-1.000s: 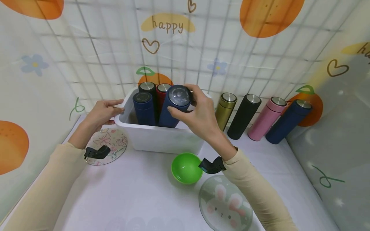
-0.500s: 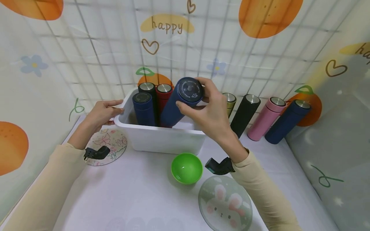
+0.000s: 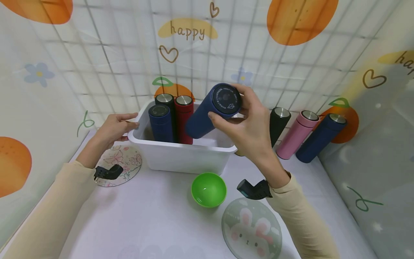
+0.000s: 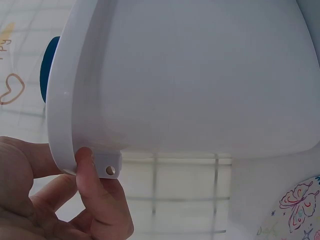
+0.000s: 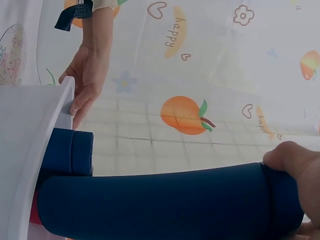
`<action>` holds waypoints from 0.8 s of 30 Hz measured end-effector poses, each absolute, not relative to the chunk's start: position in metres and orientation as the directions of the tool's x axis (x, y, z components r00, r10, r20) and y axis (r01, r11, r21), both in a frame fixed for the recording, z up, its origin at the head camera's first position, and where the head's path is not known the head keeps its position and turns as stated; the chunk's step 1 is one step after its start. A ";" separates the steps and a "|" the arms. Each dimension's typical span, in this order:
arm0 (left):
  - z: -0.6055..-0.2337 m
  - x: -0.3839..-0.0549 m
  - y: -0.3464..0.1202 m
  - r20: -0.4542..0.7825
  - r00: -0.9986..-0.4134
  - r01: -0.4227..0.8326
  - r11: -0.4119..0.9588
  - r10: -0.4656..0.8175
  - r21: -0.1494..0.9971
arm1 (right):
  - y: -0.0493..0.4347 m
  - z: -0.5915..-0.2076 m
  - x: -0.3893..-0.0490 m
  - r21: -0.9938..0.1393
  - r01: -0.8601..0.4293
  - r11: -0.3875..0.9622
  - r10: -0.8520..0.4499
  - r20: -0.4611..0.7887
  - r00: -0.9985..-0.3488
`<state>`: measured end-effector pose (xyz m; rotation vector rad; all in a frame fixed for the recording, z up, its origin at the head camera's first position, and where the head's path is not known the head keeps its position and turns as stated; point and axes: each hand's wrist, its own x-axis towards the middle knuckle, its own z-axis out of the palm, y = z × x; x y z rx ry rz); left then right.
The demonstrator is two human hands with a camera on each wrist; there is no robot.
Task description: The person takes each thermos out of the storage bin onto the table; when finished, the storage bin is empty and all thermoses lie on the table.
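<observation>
Head view: white bin (image 3: 187,158), centre, containing standing blue bottle (image 3: 161,125), black bottle (image 3: 169,104), red bottle (image 3: 184,120); your right hand (image 3: 253,127) grasps tilted blue bottle (image 3: 205,115) over it. Left wrist: your left hand (image 4: 75,192) pinches bin rim, lower left. Right wrist: grasped bottle, lower centre.

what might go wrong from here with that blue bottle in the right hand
The right grip holds the tilted blue bottle only near one end, so it could slip or swing down. Its lower end hangs close beside the red bottle and might knock it. If moved farther right, the bottle or hand could bump the black bottle standing outside the white container, perhaps tipping it into the pink bottle.
</observation>
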<state>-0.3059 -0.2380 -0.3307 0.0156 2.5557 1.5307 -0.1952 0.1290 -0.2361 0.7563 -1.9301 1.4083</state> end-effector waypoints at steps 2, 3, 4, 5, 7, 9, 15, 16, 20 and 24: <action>-0.331 -0.306 -0.238 -0.130 -0.987 -0.071 0.478 0.092 0.876 | 0.132 -0.235 -0.193 -0.590 -0.760 0.271 -0.082 0.773 -0.629; -0.331 -0.306 -0.239 -0.129 -0.987 -0.070 0.479 0.092 0.875 | 0.134 -0.235 -0.192 -0.586 -0.763 0.274 -0.080 0.777 -0.625; -0.332 -0.307 -0.239 -0.128 -0.987 -0.069 0.480 0.092 0.875 | 0.136 -0.234 -0.191 -0.584 -0.764 0.275 -0.076 0.779 -0.623; -0.332 -0.307 -0.239 -0.125 -0.988 -0.066 0.483 0.092 0.873 | 0.138 -0.234 -0.190 -0.581 -0.764 0.283 -0.073 0.781 -0.621; -0.332 -0.307 -0.239 -0.121 -0.988 -0.060 0.487 0.095 0.871 | 0.141 -0.232 -0.187 -0.578 -0.761 0.295 -0.067 0.782 -0.620; -0.332 -0.307 -0.239 -0.122 -0.988 -0.060 0.489 0.095 0.870 | 0.144 -0.230 -0.184 -0.583 -0.755 0.301 -0.057 0.779 -0.624; -0.331 -0.306 -0.240 -0.122 -0.989 -0.064 0.499 0.086 0.864 | 0.148 -0.224 -0.178 -0.596 -0.744 0.302 -0.042 0.771 -0.635; -0.331 -0.306 -0.240 -0.122 -0.989 -0.063 0.499 0.086 0.864 | 0.149 -0.224 -0.177 -0.594 -0.744 0.306 -0.043 0.772 -0.635; -0.331 -0.306 -0.240 -0.121 -0.988 -0.059 0.492 0.096 0.868 | 0.152 -0.222 -0.174 -0.594 -0.742 0.310 -0.036 0.773 -0.633; -0.332 -0.306 -0.238 -0.126 -0.987 -0.062 0.492 0.098 0.868 | 0.158 -0.222 -0.170 -0.580 -0.747 0.326 -0.026 0.784 -0.620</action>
